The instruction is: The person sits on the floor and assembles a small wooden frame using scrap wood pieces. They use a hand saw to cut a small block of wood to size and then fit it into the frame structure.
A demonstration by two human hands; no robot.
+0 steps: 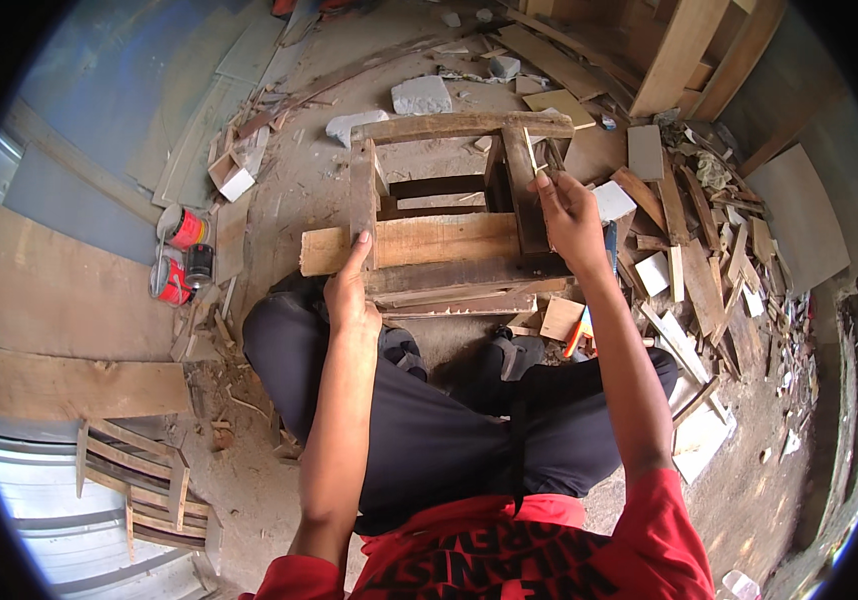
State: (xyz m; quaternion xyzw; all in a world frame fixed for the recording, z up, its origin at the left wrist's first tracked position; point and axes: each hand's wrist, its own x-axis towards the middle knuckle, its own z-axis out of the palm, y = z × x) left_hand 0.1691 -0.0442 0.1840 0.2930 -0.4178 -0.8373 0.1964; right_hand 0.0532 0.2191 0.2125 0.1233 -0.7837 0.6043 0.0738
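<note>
A small worn wooden frame [461, 125], like a stool or chair frame, stands before my knees. A lighter rough board [439, 238] lies across it, its left end sticking out past the frame. My left hand [351, 290] is closed at the board's left part, thumb on top where board and frame meet; the other fingers are mostly hidden. At the frame's right upright, my right hand [574, 220] pinches a thin pale stick [532, 155], which lies along that upright; whether it is a pencil or a wood strip I cannot tell.
Wood offcuts [684, 270] are heaped on the right. An orange-handled tool [580, 332] lies by my right foot. Paint cans [182, 228] stand at the left, near a slatted wooden piece [144, 470]. Pale blocks [421, 95] lie beyond the frame.
</note>
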